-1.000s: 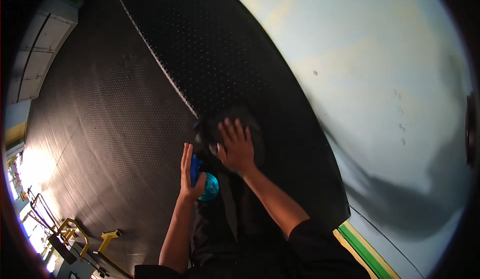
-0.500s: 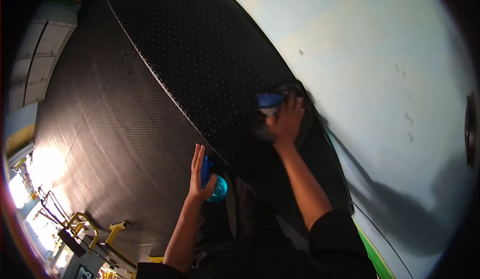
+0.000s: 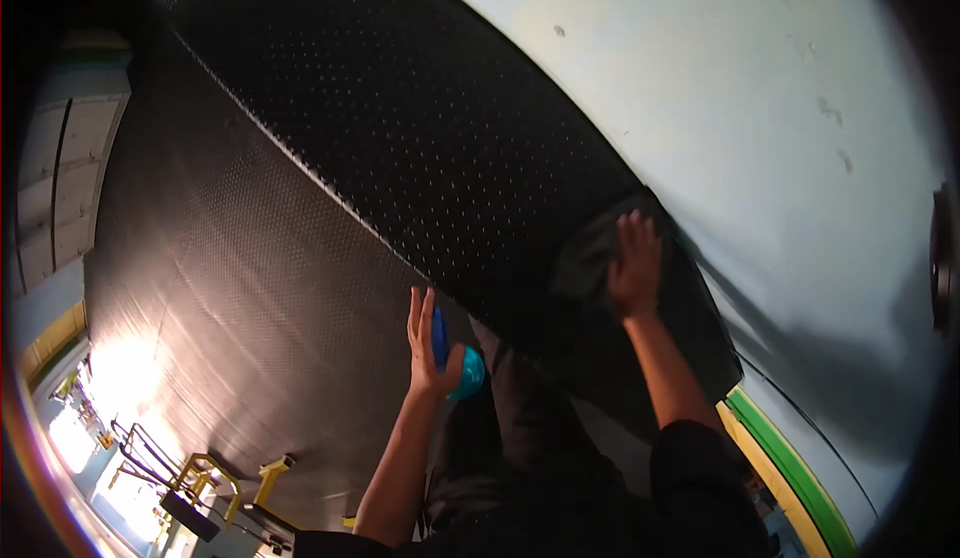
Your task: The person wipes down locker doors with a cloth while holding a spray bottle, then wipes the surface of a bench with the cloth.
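Observation:
My left hand (image 3: 432,353) holds a spray bottle with a blue trigger head (image 3: 440,338) and a translucent teal body (image 3: 468,373). Its thumb wraps the bottle while the other fingers point up along the trigger. To the right, my right hand (image 3: 636,273) lies flat with fingers stretched out, at the right side of a dark grey patch that looks like a cloth (image 3: 590,258). Under it is a black panel (image 3: 420,128) with rows of small raised dots. How much of the cloth is beneath my palm is hidden.
A pale wall (image 3: 720,88) borders the panel on the right, with a green and yellow stripe (image 3: 790,468) low down. A black textured floor (image 3: 230,258) spreads left, where yellow-framed equipment (image 3: 205,483) stands near bright windows.
My right hand has slid toward the panel's lower right, and the blue piece beside it no longer shows. The view has shifted; my left hand still holds the bottle.

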`<state>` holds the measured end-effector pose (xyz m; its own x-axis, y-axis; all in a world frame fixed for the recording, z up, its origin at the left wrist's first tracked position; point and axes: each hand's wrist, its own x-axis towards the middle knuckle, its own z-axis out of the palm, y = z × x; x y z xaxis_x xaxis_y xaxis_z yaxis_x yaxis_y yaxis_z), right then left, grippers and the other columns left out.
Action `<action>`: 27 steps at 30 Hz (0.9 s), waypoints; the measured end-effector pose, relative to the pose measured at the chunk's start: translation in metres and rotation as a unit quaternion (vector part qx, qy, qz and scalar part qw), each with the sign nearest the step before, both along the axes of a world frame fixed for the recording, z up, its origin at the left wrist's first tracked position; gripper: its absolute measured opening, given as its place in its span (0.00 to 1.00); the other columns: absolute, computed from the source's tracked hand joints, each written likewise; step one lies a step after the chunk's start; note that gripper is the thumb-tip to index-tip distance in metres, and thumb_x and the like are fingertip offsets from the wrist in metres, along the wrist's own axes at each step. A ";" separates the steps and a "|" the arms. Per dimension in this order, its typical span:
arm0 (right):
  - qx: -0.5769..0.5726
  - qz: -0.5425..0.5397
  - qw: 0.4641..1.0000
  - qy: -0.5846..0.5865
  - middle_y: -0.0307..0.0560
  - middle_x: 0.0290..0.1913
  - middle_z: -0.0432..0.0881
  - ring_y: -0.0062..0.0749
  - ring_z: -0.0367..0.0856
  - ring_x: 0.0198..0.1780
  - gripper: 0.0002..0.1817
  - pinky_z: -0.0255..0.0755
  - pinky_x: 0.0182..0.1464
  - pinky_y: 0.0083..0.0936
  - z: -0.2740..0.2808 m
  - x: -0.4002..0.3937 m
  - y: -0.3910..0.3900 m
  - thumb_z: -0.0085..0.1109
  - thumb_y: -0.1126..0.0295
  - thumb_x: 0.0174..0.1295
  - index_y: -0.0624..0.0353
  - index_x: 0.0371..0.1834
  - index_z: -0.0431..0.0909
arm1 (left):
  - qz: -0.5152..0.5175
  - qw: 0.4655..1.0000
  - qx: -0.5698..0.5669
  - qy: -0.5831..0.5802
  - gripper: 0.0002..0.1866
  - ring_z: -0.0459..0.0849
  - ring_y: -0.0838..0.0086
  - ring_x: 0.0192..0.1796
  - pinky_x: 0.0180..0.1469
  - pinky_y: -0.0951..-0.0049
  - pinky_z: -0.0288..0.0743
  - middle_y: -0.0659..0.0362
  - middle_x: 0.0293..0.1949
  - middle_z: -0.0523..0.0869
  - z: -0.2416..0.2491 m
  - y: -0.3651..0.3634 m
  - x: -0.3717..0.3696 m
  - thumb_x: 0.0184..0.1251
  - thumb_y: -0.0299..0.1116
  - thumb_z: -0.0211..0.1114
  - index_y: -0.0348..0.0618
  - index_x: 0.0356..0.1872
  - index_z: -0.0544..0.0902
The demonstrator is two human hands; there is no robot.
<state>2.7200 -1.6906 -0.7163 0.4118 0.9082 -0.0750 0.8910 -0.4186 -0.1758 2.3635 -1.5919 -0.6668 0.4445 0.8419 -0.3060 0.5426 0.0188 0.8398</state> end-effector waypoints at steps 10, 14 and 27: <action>0.020 0.070 0.996 0.056 0.50 0.84 0.56 0.54 0.48 0.85 0.43 0.43 0.81 0.59 0.013 -0.148 0.015 0.55 0.45 0.66 0.51 0.82 0.59 | 0.036 0.989 0.117 -0.079 0.50 0.53 0.41 0.82 0.79 0.43 0.56 0.39 0.82 0.51 -0.008 -0.042 0.010 0.50 0.21 0.60 0.48 0.82 0.57; -0.005 0.140 0.988 0.066 0.43 0.84 0.57 0.47 0.51 0.84 0.42 0.44 0.81 0.56 0.015 -0.164 -0.072 0.57 0.47 0.65 0.44 0.82 0.60 | 0.027 0.995 0.067 -0.067 0.50 0.53 0.41 0.82 0.79 0.42 0.57 0.41 0.82 0.50 -0.004 -0.095 -0.010 0.52 0.22 0.60 0.50 0.83 0.55; 0.045 -0.120 0.988 -0.091 0.49 0.84 0.55 0.56 0.52 0.83 0.45 0.49 0.79 0.59 -0.027 0.035 -0.099 0.52 0.44 0.64 0.48 0.84 0.56 | 0.044 0.995 -0.075 -0.049 0.52 0.52 0.43 0.83 0.80 0.40 0.54 0.45 0.84 0.50 -0.013 -0.260 -0.024 0.49 0.21 0.58 0.52 0.83 0.56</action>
